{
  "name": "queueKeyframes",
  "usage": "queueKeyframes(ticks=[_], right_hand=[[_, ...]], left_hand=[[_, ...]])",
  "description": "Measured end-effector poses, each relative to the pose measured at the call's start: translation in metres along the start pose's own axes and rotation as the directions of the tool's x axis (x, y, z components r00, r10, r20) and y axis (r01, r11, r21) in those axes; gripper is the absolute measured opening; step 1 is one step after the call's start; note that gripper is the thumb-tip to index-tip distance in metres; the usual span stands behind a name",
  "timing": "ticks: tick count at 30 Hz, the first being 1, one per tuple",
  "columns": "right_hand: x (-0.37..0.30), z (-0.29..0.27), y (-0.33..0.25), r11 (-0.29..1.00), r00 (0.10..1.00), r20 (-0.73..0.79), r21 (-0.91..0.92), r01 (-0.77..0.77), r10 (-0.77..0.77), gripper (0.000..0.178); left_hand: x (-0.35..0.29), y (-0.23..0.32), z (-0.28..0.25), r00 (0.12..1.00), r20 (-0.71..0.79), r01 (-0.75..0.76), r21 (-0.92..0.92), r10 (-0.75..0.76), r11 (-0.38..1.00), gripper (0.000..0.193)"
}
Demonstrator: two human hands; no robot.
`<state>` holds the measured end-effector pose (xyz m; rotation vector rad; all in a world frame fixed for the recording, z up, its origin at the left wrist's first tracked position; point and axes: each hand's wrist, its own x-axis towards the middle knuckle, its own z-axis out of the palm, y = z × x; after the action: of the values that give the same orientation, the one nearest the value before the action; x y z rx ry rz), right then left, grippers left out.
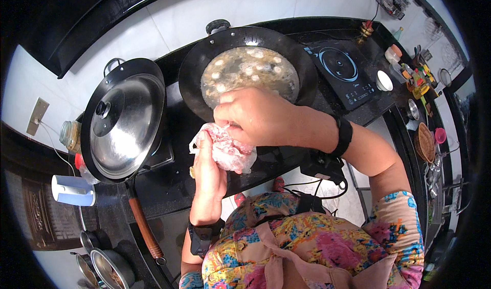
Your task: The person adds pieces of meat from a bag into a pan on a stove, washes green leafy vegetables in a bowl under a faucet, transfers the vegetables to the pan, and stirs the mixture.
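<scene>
My left hand (208, 179) holds up a thin clear plastic bag (246, 162) of pink minced meat (225, 145), just in front of the wok. Close over the bag's top is my right hand (250, 116), its fingers curled and pressed together; what they hold, if anything, is hidden. Beyond my hands a large black wok (302, 59) contains cloudy broth (230, 71). Several pale round lumps (248, 70) float in it among foam. The right hand covers part of the wok's near rim.
Left of the wok, a lidded pan (123, 128) has a long wooden handle (143, 226) pointing toward me. A black induction plate (340, 66) and a white bowl (384, 81) are at the right. A glass jar (69, 135) and metal pots (110, 266) stand at the far left.
</scene>
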<state>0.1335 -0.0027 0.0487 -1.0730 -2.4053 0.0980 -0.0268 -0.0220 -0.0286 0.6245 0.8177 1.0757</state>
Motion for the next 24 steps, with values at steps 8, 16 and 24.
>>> queueKeyframes(ticks=[8,16,24], right_hand=[[-0.006,-0.004,-0.008,0.973,0.983,-0.114,-0.200,0.119,-0.143,0.011],[-0.002,-0.011,-0.002,0.995,0.987,-0.151,-0.073,-0.069,0.057,0.015],[0.003,-0.022,-0.006,0.993,0.983,-0.144,-0.043,0.107,-0.112,0.019]], left_hand=[[-0.004,0.010,0.006,0.998,-0.022,0.052,-0.143,-0.056,0.988,0.044],[-0.001,0.009,0.006,0.993,0.118,0.036,-0.228,-0.009,0.973,0.049],[-0.004,0.006,0.007,0.999,0.044,0.031,-0.104,-0.027,0.994,0.048]])
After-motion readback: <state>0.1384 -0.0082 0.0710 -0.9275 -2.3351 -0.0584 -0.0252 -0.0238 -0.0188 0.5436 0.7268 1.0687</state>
